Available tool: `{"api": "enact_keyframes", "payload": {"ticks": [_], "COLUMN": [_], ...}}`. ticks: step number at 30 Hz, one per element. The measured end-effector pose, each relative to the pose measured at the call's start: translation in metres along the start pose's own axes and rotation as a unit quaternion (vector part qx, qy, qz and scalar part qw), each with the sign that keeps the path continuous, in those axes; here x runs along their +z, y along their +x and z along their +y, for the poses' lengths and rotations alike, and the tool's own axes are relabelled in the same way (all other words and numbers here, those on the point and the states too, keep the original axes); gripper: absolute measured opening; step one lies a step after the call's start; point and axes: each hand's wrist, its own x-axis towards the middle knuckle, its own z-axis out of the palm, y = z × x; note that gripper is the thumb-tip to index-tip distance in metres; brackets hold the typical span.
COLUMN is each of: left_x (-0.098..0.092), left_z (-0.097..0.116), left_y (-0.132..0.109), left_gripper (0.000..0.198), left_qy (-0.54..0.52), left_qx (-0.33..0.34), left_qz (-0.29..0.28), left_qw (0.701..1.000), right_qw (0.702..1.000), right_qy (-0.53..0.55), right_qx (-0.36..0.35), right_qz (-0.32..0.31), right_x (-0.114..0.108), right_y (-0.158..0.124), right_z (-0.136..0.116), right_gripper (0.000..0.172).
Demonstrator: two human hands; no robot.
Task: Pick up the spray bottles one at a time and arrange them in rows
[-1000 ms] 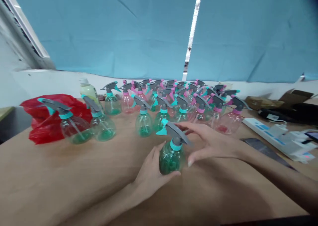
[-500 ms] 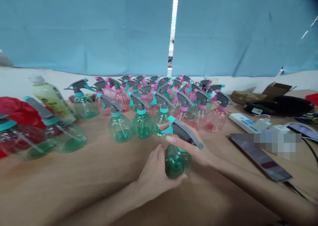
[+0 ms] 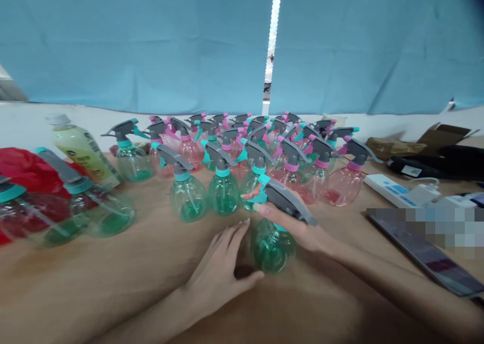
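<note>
A green spray bottle [image 3: 273, 245] with a grey trigger head and teal nozzle stands on the brown table [image 3: 113, 278] in front of me. My right hand [image 3: 298, 223] is wrapped round its neck and trigger head from behind, fingers curled under the nozzle. My left hand [image 3: 221, 268] lies just left of the bottle, fingers spread and off its body, thumb reaching toward the base. Behind stands a crowd of green and pink spray bottles [image 3: 257, 152].
Two green spray bottles [image 3: 94, 208] stand at the left before a red plastic bag [image 3: 26, 170], with a pale drink bottle [image 3: 81, 150] beside them. At the right lie a white power strip [image 3: 397, 190], a dark phone [image 3: 431, 255] and cardboard. A blue curtain hangs behind.
My left hand has let go of the green bottle's body and opened beside it. My right hand keeps its grip on the trigger head. The view shifted slightly.
</note>
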Motion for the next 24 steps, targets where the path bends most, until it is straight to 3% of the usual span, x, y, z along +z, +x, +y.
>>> {"api": "enact_keyframes", "payload": {"ticks": [6,18,24], "left_x": [0.0002,0.0016,0.0020], "left_z": [-0.0113,-0.0101,-0.0108], "left_y": [-0.0073,-0.0073,-0.0069], "left_gripper": [0.074,0.057,0.058], "left_qy": [0.083,0.164,0.179], "left_qx": [0.021,0.062,0.070], "left_qz": [-0.012,-0.012,-0.017], "left_qw": [0.996,0.984,0.981], "right_qw": [0.999,0.989,0.991], "right_qy": [-0.037,-0.125,-0.120], "right_qx": [0.009,0.008,0.019], "right_qz": [0.017,0.083,0.060], "right_x": [0.0041,0.0030,0.0009], "right_y": [0.0023,-0.0023,-0.0010], "right_z": [-0.0007,0.0040,-0.0016], "right_gripper": [0.018,0.032,0.030]}}
